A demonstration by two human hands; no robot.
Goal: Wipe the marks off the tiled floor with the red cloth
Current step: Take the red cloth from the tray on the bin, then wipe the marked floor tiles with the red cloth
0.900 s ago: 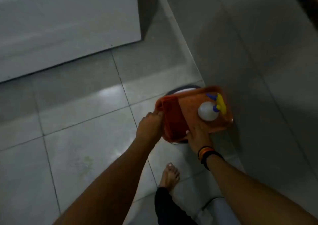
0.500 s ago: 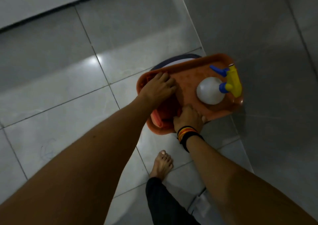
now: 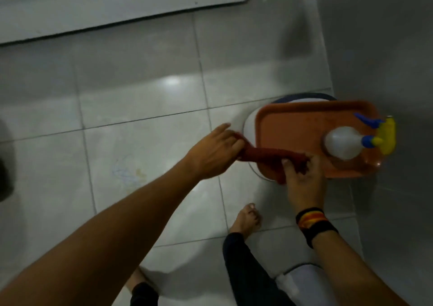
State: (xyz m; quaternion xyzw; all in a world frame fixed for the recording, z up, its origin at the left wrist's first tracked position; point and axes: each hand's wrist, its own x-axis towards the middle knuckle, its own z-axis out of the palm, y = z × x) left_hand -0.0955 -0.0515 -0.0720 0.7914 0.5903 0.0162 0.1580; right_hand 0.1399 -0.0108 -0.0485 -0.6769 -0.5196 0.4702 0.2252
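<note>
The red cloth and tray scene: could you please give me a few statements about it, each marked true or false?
1. Both hands, left and right, hold the red cloth. True.
2. The spray bottle stands upright on the floor. False: it lies on the tray.
3. The cloth is spread flat over the marks. False: it is stretched between the hands, at the tray's edge.
4. The right wrist wears a wristband. True.
</note>
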